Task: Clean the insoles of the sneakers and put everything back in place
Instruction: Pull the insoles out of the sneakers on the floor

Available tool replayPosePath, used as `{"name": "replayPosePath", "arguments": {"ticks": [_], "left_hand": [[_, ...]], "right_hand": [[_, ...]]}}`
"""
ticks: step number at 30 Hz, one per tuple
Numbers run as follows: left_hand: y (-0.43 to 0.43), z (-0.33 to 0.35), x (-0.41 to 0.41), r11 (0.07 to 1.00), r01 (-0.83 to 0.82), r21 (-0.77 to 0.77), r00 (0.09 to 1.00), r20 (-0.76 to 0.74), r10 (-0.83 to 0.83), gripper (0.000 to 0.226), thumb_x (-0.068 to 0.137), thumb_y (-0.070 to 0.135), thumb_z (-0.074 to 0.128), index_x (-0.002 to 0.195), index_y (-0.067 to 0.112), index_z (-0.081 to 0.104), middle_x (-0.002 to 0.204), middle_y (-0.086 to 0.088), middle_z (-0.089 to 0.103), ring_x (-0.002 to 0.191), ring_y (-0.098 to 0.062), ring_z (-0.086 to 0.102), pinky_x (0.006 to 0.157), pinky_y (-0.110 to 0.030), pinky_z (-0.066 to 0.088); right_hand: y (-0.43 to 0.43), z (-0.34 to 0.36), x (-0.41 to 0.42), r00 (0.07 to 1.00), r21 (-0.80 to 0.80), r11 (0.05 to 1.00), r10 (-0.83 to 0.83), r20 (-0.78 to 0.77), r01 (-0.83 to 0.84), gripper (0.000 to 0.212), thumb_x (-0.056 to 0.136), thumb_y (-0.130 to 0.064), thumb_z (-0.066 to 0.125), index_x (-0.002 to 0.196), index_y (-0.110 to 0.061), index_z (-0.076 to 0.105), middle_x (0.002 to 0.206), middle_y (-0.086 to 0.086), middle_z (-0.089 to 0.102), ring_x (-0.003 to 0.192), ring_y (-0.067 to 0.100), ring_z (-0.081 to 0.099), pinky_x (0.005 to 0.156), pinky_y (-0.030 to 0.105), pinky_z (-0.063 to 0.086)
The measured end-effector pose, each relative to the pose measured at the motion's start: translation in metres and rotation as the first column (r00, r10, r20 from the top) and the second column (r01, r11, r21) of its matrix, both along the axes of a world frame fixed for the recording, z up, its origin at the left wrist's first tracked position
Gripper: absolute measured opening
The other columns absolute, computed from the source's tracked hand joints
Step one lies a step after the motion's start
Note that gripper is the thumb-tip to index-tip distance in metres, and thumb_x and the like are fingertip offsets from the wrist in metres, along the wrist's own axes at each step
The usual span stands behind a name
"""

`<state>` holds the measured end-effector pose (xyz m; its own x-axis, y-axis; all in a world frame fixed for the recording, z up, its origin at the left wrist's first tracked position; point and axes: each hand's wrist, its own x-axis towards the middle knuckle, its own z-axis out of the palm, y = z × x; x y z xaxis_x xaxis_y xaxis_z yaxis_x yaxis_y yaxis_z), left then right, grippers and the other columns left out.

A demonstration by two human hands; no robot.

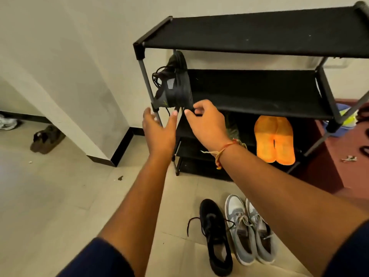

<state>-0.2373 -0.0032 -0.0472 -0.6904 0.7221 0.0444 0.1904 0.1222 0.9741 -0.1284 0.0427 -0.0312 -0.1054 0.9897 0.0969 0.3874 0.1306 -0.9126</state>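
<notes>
A black sneaker (173, 84) stands on its heel at the left end of the shoe rack's second shelf (259, 90), sole facing right, laces dangling. My right hand (205, 122) pinches the sneaker's lower heel edge. Just left of it, my left hand (159, 130) has spread fingers near the rack's front post and holds nothing. A second black sneaker (216, 236) lies on the floor below, laces loose. Two orange insoles (274, 139) lean side by side on a lower shelf.
A pair of grey-and-white sneakers (249, 228) sits on the floor right of the black one. Brown sandals (47, 138) and a white shoe (8, 121) lie far left past a wall corner. A blue tub (343, 118) stands behind the rack on the right.
</notes>
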Motion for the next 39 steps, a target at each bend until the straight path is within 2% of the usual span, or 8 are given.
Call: {"name": "replayPosePath", "arguments": {"ticks": [6, 12, 16, 19, 25, 28, 34, 39], "left_hand": [[0.069, 0.026, -0.023, 0.988, -0.012, -0.154, 0.993, 0.112, 0.029, 0.083, 0.082, 0.049, 0.077, 0.150, 0.029, 0.035, 0.144, -0.008, 0.041, 0.122, -0.031, 0.054, 0.096, -0.047, 0.056], [0.067, 0.033, -0.014, 0.991, 0.134, 0.021, 0.958, 0.253, -0.135, 0.040, 0.085, 0.016, 0.080, 0.113, 0.017, 0.052, 0.106, -0.005, 0.066, 0.092, -0.018, 0.070, 0.064, -0.024, 0.058], [0.042, 0.034, 0.004, 0.983, 0.179, 0.030, 0.981, 0.072, -0.181, 0.033, 0.082, 0.017, 0.082, 0.102, 0.023, 0.056, 0.104, 0.003, 0.068, 0.097, -0.016, 0.070, 0.083, -0.036, 0.061], [-0.005, 0.031, 0.018, 0.984, 0.173, -0.034, 0.968, -0.177, -0.176, 0.035, 0.082, 0.022, 0.082, 0.102, 0.027, 0.053, 0.099, 0.014, 0.064, 0.093, -0.002, 0.064, 0.081, -0.026, 0.058], [-0.114, 0.009, 0.026, 0.896, 0.380, -0.231, 0.737, -0.510, -0.444, 0.043, 0.086, 0.020, 0.078, 0.111, 0.041, 0.049, 0.114, 0.008, 0.060, 0.111, -0.006, 0.059, 0.089, -0.012, 0.049], [-0.151, -0.014, 0.027, 0.819, 0.398, -0.413, 0.634, -0.521, -0.571, 0.044, 0.088, 0.021, 0.075, 0.120, 0.040, 0.052, 0.116, 0.010, 0.052, 0.113, -0.002, 0.050, 0.089, -0.002, 0.037], [-0.154, -0.082, 0.029, 0.556, 0.372, -0.744, 0.418, -0.401, -0.816, 0.043, 0.091, 0.016, 0.069, 0.129, 0.024, 0.051, 0.105, -0.002, 0.058, 0.105, -0.022, 0.057, 0.080, -0.024, 0.047], [-0.134, -0.153, 0.034, 0.273, 0.262, -0.926, 0.248, -0.209, -0.946, 0.042, 0.089, 0.019, 0.066, 0.126, 0.023, 0.049, 0.114, -0.013, 0.063, 0.098, -0.033, 0.065, 0.082, -0.038, 0.057]], "right_hand": [[0.005, -0.002, 0.000, 0.984, -0.102, 0.992, 0.063, -0.166, -0.080, 0.055, 0.093, -0.044, 0.065, 0.141, -0.023, 0.047, 0.131, 0.000, 0.058, 0.112, 0.011, 0.056, 0.091, 0.028, 0.052], [0.033, 0.016, -0.012, 0.954, -0.187, 0.979, 0.018, -0.301, -0.077, 0.067, 0.086, -0.052, 0.064, 0.144, -0.027, 0.042, 0.127, 0.003, 0.061, 0.113, 0.025, 0.062, 0.092, 0.049, 0.056], [0.025, 0.016, 0.002, 0.964, -0.229, 0.973, -0.079, -0.256, 0.019, 0.052, 0.094, -0.052, 0.055, 0.140, -0.031, 0.044, 0.121, 0.002, 0.060, 0.105, 0.023, 0.063, 0.088, 0.045, 0.058], [-0.006, 0.011, 0.019, 0.965, -0.262, 0.965, -0.054, -0.256, -0.015, 0.041, 0.094, -0.056, 0.052, 0.131, -0.037, 0.048, 0.101, -0.007, 0.060, 0.090, 0.020, 0.068, 0.079, 0.044, 0.061], [-0.101, -0.028, 0.054, 0.929, -0.377, 0.909, 0.030, -0.368, -0.178, 0.013, 0.096, -0.045, 0.059, 0.104, -0.043, 0.049, 0.104, 0.005, 0.069, 0.082, 0.023, 0.074, 0.068, 0.039, 0.063], [-0.144, -0.063, 0.067, 0.920, -0.533, 0.809, 0.022, -0.391, -0.246, 0.026, 0.099, -0.043, 0.054, 0.121, -0.031, 0.045, 0.107, 0.008, 0.071, 0.080, 0.020, 0.076, 0.067, 0.031, 0.062], [-0.176, -0.169, 0.065, 0.919, -0.761, 0.601, -0.105, -0.380, -0.246, 0.034, 0.101, -0.041, 0.052, 0.125, -0.017, 0.056, 0.111, 0.013, 0.072, 0.087, 0.030, 0.075, 0.080, 0.046, 0.062], [-0.185, -0.241, 0.066, 0.954, -0.862, 0.455, -0.081, -0.290, -0.223, 0.036, 0.098, -0.038, 0.058, 0.130, -0.022, 0.054, 0.135, 0.005, 0.057, 0.105, 0.030, 0.067, 0.085, 0.039, 0.061]]}}
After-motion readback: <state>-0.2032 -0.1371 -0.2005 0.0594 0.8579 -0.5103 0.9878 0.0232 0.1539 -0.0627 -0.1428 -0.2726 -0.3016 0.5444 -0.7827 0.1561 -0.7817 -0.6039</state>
